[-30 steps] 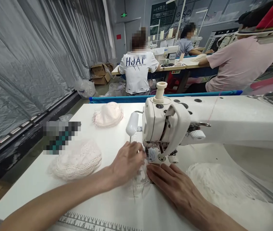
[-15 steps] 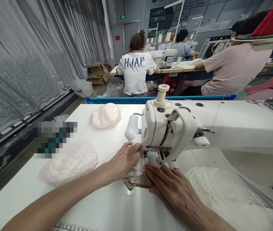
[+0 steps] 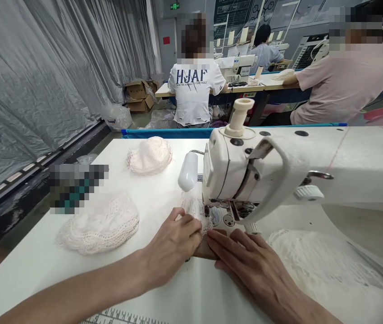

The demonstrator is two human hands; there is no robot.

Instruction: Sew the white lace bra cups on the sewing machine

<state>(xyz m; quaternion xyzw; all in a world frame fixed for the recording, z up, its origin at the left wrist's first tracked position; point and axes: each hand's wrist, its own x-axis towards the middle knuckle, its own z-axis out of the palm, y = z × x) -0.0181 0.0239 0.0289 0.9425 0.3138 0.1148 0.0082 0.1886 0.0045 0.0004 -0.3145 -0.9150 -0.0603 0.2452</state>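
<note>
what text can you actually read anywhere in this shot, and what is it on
"HJAF": back of the white t-shirt of the seated person ahead.
Small line under it: too small to read.
Green sign above the door: too small.
Dark wall board: blurred.
Ruler marks at the table edge: digits too small.
Round label on the sewing machine: unreadable.

A garment sewing workshop, this: a white industrial sewing machine (image 3: 279,166) sits on the bench (image 3: 151,193), heaps of pale lace (image 3: 100,225) lie beside it, and behind, people (image 3: 195,90) sit at more machines. Grey plastic sheeting (image 3: 43,67) lines the wall, with cardboard boxes (image 3: 139,96) at its foot.
</note>
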